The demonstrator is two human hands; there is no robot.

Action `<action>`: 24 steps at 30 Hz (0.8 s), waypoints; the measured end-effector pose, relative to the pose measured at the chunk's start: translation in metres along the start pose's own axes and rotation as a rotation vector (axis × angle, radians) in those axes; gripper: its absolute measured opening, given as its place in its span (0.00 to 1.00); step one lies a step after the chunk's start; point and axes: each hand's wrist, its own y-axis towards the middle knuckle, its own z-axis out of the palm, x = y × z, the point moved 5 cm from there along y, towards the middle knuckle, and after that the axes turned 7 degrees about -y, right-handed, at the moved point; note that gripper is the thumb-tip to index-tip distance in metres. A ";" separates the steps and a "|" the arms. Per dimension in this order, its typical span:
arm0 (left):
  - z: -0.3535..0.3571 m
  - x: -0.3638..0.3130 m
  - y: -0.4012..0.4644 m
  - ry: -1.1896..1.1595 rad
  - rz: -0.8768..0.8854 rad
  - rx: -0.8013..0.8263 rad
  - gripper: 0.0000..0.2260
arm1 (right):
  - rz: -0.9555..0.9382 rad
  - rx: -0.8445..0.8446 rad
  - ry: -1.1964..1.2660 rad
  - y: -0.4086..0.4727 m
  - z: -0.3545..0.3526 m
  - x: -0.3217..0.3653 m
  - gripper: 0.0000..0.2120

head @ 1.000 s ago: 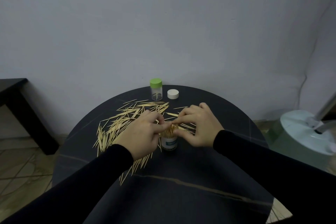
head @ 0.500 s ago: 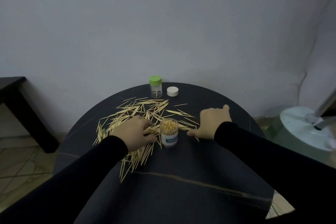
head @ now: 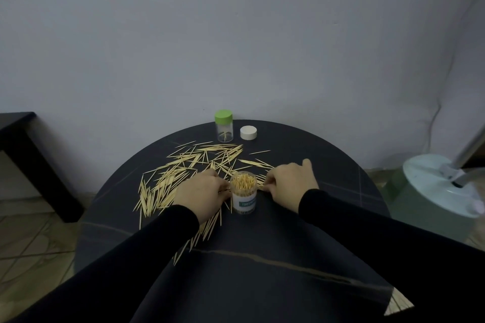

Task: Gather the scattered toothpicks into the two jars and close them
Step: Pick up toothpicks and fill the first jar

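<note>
An open clear jar (head: 243, 193) with a green label stands mid-table, packed with upright toothpicks. My left hand (head: 200, 195) lies just left of it on the scattered toothpicks (head: 170, 178), fingers curled and pinching some. My right hand (head: 290, 185) sits just right of the jar, fingertips pinching toothpicks on the table, one finger stretched away. At the back stands a second clear jar (head: 224, 131), nearly empty, with a green lid (head: 223, 116) on it. A loose white lid (head: 248, 132) lies beside it.
The round dark table (head: 301, 252) stands against a grey wall. A black side table (head: 29, 155) is at the left. A pale green round base with a metal pole (head: 441, 186) stands on the floor at the right.
One second ago both hands met over the jar's mouth. They then dropped to the table on either side, and now both have closed in beside the jar, pinching toothpicks.
</note>
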 end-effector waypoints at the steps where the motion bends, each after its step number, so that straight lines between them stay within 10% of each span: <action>1: 0.000 0.000 0.000 0.001 0.000 -0.005 0.13 | 0.004 -0.029 0.024 0.000 -0.001 0.000 0.09; 8: 0.000 0.005 0.001 0.021 -0.059 -0.037 0.19 | -0.048 0.035 -0.042 0.009 0.001 0.013 0.24; 24: -0.003 0.007 0.006 0.022 -0.231 -0.024 0.09 | -0.035 0.036 -0.011 0.017 0.004 0.009 0.13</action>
